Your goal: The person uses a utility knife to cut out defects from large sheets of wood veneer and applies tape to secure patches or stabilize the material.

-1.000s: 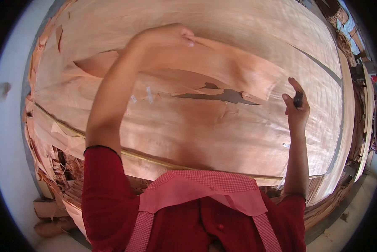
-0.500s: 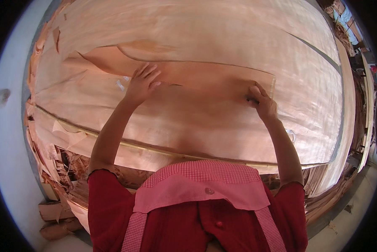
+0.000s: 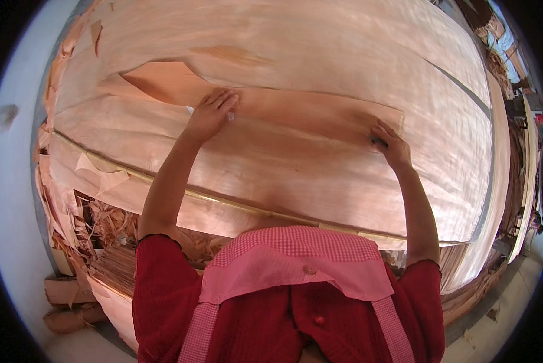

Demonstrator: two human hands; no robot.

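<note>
A long, thin yellow strip (image 3: 247, 209) runs in a curve from left to right. Just below its left part lies a heap of curled brown scraps (image 3: 117, 219), with a stack of thin brown layers (image 3: 117, 264) farther down. Left of the strip stands a pale wall (image 3: 17, 181); well below its left end, a rolled brown piece (image 3: 71, 317) lies on the floor (image 3: 81, 349). Well beyond its right end are a pale plank (image 3: 530, 163) and, higher up, something light blue (image 3: 502, 45), too small to tell.
</note>
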